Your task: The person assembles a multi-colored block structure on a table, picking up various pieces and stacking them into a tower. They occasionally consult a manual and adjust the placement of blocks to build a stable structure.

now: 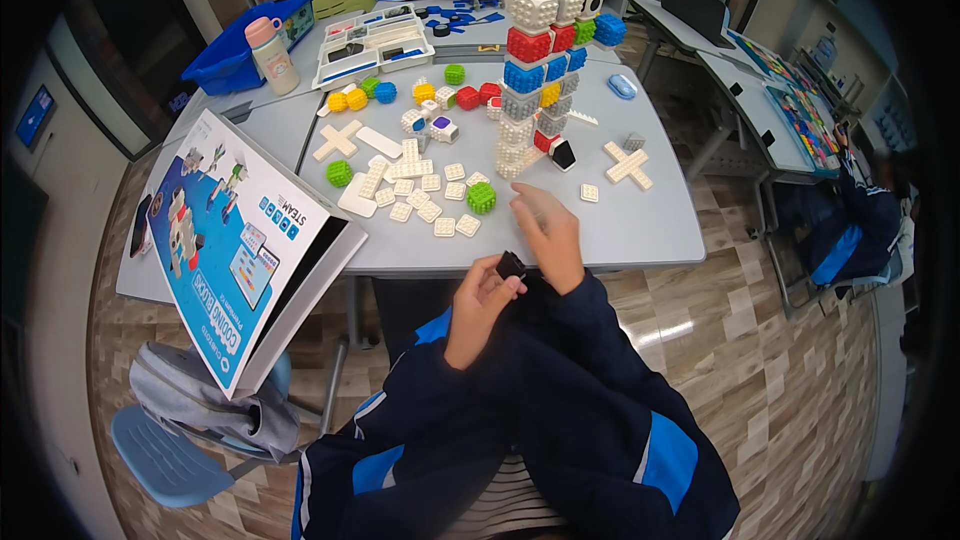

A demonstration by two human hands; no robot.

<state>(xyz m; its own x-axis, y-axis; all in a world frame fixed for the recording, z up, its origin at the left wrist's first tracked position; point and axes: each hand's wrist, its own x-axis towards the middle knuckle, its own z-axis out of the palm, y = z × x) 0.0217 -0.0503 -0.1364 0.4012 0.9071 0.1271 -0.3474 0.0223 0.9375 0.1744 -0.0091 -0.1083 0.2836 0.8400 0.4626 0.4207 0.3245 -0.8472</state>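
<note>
Head view: black cube (511, 265) between 2 hands.

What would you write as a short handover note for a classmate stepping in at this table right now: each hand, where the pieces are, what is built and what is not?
Left hand: pinches a small black cube at the near table edge.
Right hand: open, just above the cube, touching or nearly touching it; holds nothing else.
Built: a tall tower of studded cubes stands mid-table, white, red, blue and grey layers.
Loose: flat white tiles left of the tower, a green cube among them, two white crosses, coloured cubes behind.
Not yet on the tower: the black cube and all loose pieces.
</note>
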